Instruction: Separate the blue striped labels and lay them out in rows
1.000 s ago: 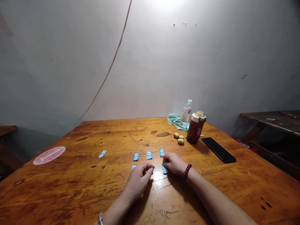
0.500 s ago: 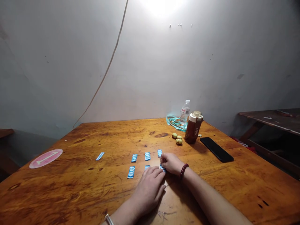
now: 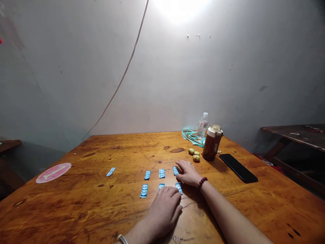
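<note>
Small blue-and-white paper strips lie in short stacked columns on the wooden table point(image 3: 83, 196). The far row has a left column point(image 3: 147, 175), a middle column point(image 3: 161, 173) and a right column point(image 3: 175, 170). Nearer me are another left column point(image 3: 144, 191), a middle one point(image 3: 161, 186) partly covered by my left hand, and a right one point(image 3: 179, 187). My left hand point(image 3: 166, 207) rests palm down, fingers stretched toward the near row. My right hand point(image 3: 188, 173) has thumb and fingers apart at the right edge of the far right column. Two strips point(image 3: 110, 171) lie off to the left.
A pink oval sticker point(image 3: 53, 173) is at the left. Toward the back right are several yellow-green fruits point(image 3: 194, 154), a brown sport bottle point(image 3: 212, 143), a clear water bottle point(image 3: 202, 126), teal ribbon point(image 3: 189, 135) and a black phone point(image 3: 238, 168). A wall stands behind.
My right hand has moved from the near right column up to the far right one, and its fingers have spread. The near right column is now more exposed. The view has tilted slightly.
</note>
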